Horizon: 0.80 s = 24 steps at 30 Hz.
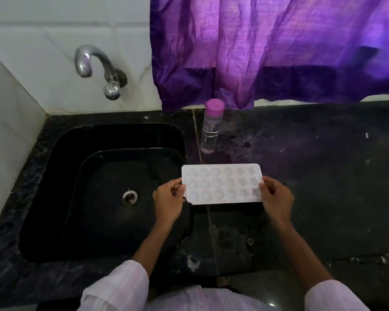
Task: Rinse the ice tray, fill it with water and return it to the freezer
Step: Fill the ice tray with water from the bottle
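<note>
A white ice tray (221,184) with several shaped moulds is held level over the black counter, just right of the sink. My left hand (169,202) pinches its left short end, thumb on top. My right hand (276,197) grips its right short end. The black sink (54,176) with a metal drain (129,197) lies to the left. A chrome tap (92,68) juts from the white tiled wall above the sink's back; no water runs from it.
A clear bottle with a pink cap (210,126) stands on the counter just behind the tray. A purple curtain (267,48) hangs over the back wall. The dark stone counter (323,176) stretches to the right. A white wall bounds the left side.
</note>
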### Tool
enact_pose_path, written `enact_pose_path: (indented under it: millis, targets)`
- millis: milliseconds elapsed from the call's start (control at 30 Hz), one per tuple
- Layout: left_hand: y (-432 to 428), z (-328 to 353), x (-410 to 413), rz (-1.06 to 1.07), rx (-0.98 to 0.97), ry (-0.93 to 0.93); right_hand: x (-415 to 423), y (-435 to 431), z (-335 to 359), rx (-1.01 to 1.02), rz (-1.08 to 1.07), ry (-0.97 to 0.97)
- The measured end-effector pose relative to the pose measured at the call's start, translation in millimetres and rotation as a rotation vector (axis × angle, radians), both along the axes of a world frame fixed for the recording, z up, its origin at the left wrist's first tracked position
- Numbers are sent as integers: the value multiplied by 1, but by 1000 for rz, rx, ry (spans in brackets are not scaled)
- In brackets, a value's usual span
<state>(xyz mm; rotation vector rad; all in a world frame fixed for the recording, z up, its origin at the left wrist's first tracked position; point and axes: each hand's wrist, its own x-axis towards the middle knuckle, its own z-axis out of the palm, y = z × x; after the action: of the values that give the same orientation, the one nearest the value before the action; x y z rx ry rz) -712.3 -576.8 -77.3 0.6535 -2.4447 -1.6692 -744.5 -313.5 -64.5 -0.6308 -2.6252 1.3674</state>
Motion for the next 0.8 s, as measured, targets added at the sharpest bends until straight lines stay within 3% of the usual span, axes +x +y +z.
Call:
enact_pose_path:
  millis: [267, 533, 633, 800]
  targets:
    - [45, -6, -1, 90, -183, -50, -15, 37, -14, 31, 178, -47]
    - [47, -10, 2, 130, -246, -96, -20, 40, -18, 0, 162, 13]
    - [42, -6, 1, 185, -306, -36, -29, 26, -4, 1, 196, 112]
    - [34, 26, -20, 165, -321, 141, -83, -32, 32, -229, 450, 174]
